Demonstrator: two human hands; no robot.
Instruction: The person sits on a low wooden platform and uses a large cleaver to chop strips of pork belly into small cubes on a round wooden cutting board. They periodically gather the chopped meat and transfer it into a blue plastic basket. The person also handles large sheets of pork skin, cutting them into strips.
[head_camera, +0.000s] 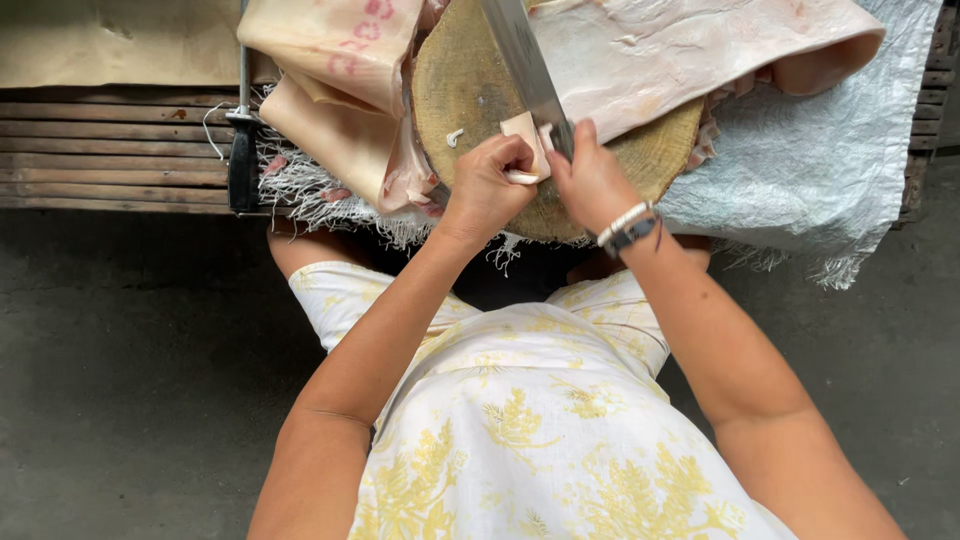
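— What's the setting?

— A grey concrete floor (120, 380) under a low slatted wooden tabletop (100, 150), seen from above past the person's yellow-flowered white dress (530, 420).

— And closest to the person?

— The two hands, at the near edge of a round wooden chopping block (460, 90). The left hand (487, 188) is clenched around a small pale strip of pork skin (525, 135), pinching it down on the block. The right hand (590, 180), with beaded bracelets (628, 225) at the wrist, grips the handle of a broad steel cleaver (525, 65), whose blade stands just beside the strip.

— So which step is it?

— I'd judge it is slicing: the strip is being cut off. The next stroke would call for keeping the left fingers clear of the edge.

— Farther back?

— Large sheets of pale pink pork skin (650, 50) drape over the block onto a white woven plastic sack (800, 170) with frayed edges. A black-handled sharpening steel (243, 150) lies left.

— Any containers?

— None visible; the cut pieces lie on the block itself.
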